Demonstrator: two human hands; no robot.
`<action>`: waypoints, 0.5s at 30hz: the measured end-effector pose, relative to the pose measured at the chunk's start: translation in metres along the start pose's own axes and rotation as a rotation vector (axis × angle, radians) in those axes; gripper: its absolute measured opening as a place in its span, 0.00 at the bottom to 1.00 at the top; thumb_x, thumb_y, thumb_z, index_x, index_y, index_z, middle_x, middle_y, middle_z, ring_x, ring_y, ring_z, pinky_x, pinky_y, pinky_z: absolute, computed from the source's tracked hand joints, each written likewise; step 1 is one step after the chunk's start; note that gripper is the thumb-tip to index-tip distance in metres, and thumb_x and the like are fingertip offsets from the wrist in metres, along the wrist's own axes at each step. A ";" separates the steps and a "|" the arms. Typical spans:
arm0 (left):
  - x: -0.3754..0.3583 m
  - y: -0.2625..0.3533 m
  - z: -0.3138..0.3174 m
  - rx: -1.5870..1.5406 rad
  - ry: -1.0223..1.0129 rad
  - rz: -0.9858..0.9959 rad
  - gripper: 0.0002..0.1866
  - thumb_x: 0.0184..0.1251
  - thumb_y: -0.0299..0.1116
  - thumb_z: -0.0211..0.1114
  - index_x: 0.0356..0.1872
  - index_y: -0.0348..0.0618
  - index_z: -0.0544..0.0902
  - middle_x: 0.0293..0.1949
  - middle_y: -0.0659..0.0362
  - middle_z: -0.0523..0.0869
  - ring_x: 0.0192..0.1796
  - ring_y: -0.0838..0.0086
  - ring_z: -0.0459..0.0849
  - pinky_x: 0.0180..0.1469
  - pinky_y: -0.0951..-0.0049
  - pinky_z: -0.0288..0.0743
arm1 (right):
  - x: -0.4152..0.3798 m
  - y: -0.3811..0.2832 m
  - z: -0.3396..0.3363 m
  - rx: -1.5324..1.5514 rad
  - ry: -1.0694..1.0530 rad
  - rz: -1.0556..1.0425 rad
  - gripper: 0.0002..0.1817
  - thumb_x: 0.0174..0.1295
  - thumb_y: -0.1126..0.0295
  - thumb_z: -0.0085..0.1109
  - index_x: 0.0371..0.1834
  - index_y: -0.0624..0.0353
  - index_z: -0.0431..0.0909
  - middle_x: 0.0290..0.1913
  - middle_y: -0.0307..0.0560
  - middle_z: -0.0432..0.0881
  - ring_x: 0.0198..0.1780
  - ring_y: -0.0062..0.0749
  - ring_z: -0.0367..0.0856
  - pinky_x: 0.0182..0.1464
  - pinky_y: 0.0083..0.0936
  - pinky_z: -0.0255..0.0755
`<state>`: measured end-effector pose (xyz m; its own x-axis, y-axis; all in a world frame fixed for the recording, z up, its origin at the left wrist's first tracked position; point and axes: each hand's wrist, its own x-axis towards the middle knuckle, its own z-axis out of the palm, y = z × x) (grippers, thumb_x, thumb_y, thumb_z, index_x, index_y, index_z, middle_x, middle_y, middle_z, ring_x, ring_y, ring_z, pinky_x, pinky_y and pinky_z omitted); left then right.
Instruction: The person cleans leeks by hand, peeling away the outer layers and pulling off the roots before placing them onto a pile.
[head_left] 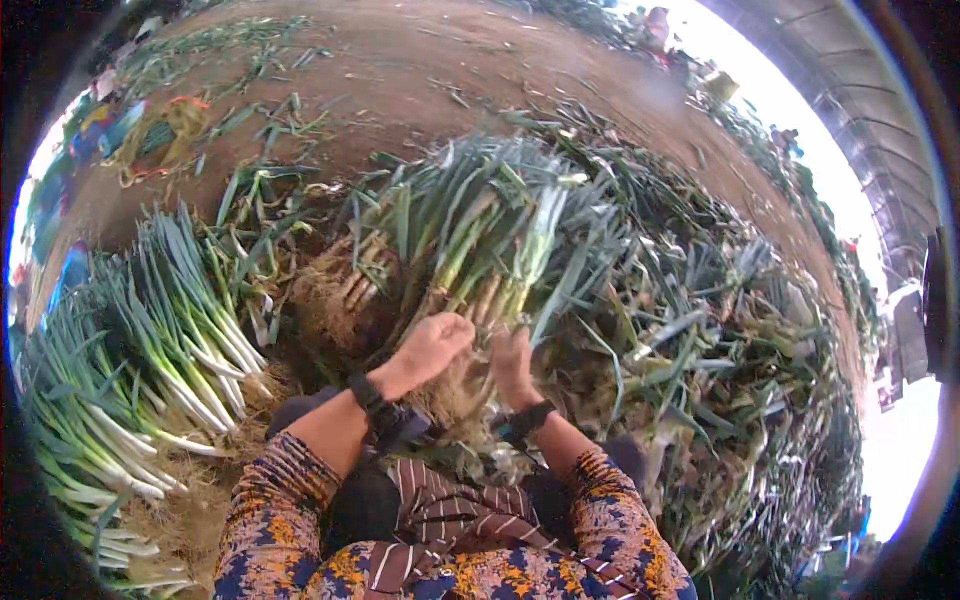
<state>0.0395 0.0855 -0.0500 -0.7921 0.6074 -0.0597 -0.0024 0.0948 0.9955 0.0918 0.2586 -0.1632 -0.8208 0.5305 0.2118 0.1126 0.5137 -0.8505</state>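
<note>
In the head view, my left hand [430,350] is closed, its fingers curled over the root end of a pile of long green onions [475,210]. What it grips is hidden. My right hand [513,365] is close beside it, blurred, its fingers closed at the lower end of a pale green onion [538,235] whose leaves point away from me. Brown, soil-coated stalks surround both hands, and stringy roots hang below them.
Cleaned green onions [210,370] with white stems lie in bundles at left. A rooty clump [335,295] sits left of the pile. Discarded leaves [720,380] heap up at right. Beyond is a brown dirt floor [400,70], with a yellowish net [170,140] at far left.
</note>
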 end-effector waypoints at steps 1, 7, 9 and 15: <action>0.000 0.007 0.004 -0.051 0.008 -0.063 0.11 0.66 0.35 0.57 0.35 0.36 0.78 0.31 0.64 0.80 0.36 0.83 0.76 0.40 0.80 0.71 | -0.016 0.022 0.008 0.307 -0.041 0.032 0.13 0.63 0.63 0.50 0.36 0.63 0.63 0.29 0.48 0.70 0.29 0.35 0.68 0.32 0.35 0.65; 0.024 -0.014 0.024 -0.176 0.120 -0.058 0.15 0.67 0.41 0.56 0.41 0.37 0.79 0.31 0.69 0.78 0.33 0.84 0.72 0.40 0.81 0.66 | -0.113 -0.066 -0.034 0.060 -0.223 0.066 0.17 0.59 0.70 0.57 0.48 0.62 0.64 0.35 0.56 0.78 0.37 0.48 0.79 0.37 0.38 0.71; 0.047 -0.046 0.027 -0.337 0.116 -0.031 0.15 0.65 0.42 0.59 0.36 0.39 0.80 0.26 0.68 0.76 0.26 0.85 0.69 0.29 0.81 0.62 | -0.130 -0.086 -0.049 0.012 -0.274 0.015 0.19 0.59 0.69 0.57 0.50 0.62 0.63 0.37 0.59 0.78 0.38 0.51 0.79 0.37 0.38 0.71; 0.023 0.004 0.018 -0.697 0.080 -0.045 0.13 0.59 0.31 0.63 0.45 0.41 0.79 0.36 0.62 0.81 0.38 0.77 0.79 0.39 0.76 0.72 | -0.131 -0.032 -0.058 -0.286 -0.372 -0.136 0.24 0.57 0.67 0.55 0.55 0.55 0.57 0.36 0.65 0.76 0.33 0.65 0.76 0.32 0.52 0.70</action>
<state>0.0329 0.1141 -0.0489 -0.8246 0.5522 -0.1228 -0.4054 -0.4255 0.8091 0.2281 0.2122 -0.1354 -0.9773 0.1955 0.0813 0.0969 0.7543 -0.6494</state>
